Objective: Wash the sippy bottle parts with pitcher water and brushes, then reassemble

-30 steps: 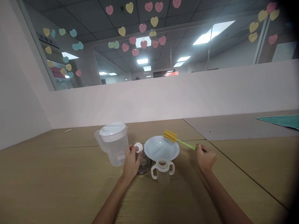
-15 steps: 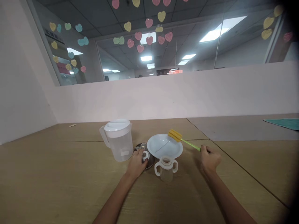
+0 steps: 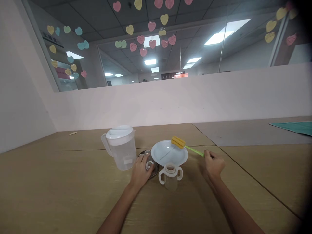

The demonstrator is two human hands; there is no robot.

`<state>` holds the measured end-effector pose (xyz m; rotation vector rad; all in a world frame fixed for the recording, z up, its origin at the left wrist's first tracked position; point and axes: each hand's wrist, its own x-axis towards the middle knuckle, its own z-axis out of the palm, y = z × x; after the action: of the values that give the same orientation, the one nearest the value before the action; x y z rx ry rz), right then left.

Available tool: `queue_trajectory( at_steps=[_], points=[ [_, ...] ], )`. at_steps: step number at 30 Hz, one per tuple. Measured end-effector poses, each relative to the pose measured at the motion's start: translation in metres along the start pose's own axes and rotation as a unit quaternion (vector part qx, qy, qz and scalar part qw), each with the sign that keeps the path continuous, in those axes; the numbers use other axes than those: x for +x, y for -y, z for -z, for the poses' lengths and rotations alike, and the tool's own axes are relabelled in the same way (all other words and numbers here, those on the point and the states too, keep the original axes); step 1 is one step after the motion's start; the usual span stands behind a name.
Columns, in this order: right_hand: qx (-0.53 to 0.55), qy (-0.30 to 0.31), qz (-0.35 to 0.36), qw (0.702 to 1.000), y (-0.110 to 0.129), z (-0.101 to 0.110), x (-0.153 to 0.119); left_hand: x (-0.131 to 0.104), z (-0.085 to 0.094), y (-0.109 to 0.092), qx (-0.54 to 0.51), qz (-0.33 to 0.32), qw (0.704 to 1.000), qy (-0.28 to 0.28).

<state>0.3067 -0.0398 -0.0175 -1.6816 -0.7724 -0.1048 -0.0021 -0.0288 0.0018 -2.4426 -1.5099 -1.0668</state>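
Note:
My right hand [image 3: 214,163] is closed round the green handle of a brush with a yellow sponge head [image 3: 178,142]. That head is over the right rim of a white bowl [image 3: 165,157]. On a dark round tray [image 3: 154,173], my left hand [image 3: 142,170] has its fingers around a small white ring-shaped part [image 3: 149,165]; a clear piece [image 3: 147,152] lies just beyond its fingertips. A clear bottle with two white handles [image 3: 171,178] stands open-topped in front of the bowl, between my hands.
A clear pitcher with a white lid [image 3: 122,148] stands left of the tray. The wooden table [image 3: 73,182] ends at a pale wall [image 3: 156,107] under a window. A green cloth [image 3: 294,126] lies at the far right, a small flat piece [image 3: 72,133] at the far left.
The whole view has shifted slightly, so things sit a little further left. Both hands keep nearly the same places relative to the tray and bowl.

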Motion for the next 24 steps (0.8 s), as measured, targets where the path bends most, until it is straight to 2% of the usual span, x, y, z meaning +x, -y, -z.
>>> queue_trajectory(
  at_steps=[2, 4, 7, 8, 12, 16, 18, 20, 24],
  points=[
    [0.012, 0.0, -0.001, 1.0, 0.003, 0.001, 0.0, -0.002, 0.006, -0.011, -0.057, -0.03, 0.997, -0.033],
    [0.03, 0.006, -0.004, 1.0, 0.009, 0.002, -0.002, -0.008, 0.007, -0.025, -0.108, -0.082, 0.99, -0.041],
    [0.076, 0.027, 0.011, 0.997, 0.02, 0.006, -0.008, -0.018, 0.001, -0.047, -0.148, -0.15, 0.978, -0.006],
    [0.094, 0.035, 0.016, 0.995, 0.023, 0.006, -0.011, -0.021, -0.003, -0.054, -0.161, -0.147, 0.976, 0.009],
    [0.147, 0.07, -0.006, 0.987, 0.032, 0.001, -0.013, -0.03, -0.018, -0.07, -0.247, -0.048, 0.967, 0.034],
    [0.146, 0.124, 0.009, 0.981, 0.036, -0.013, -0.001, -0.031, -0.027, -0.071, -0.319, 0.041, 0.944, 0.073],
    [0.159, 0.154, 0.009, 0.975, 0.038, -0.02, 0.006, -0.03, -0.029, -0.068, -0.347, 0.064, 0.932, 0.086],
    [0.19, 0.177, -0.032, 0.965, 0.038, -0.025, 0.009, -0.029, -0.031, -0.066, -0.358, 0.063, 0.926, 0.103],
    [0.268, 0.192, -0.167, 0.929, 0.028, -0.029, 0.004, -0.03, -0.029, -0.065, -0.363, 0.063, 0.919, 0.14]
  ],
)
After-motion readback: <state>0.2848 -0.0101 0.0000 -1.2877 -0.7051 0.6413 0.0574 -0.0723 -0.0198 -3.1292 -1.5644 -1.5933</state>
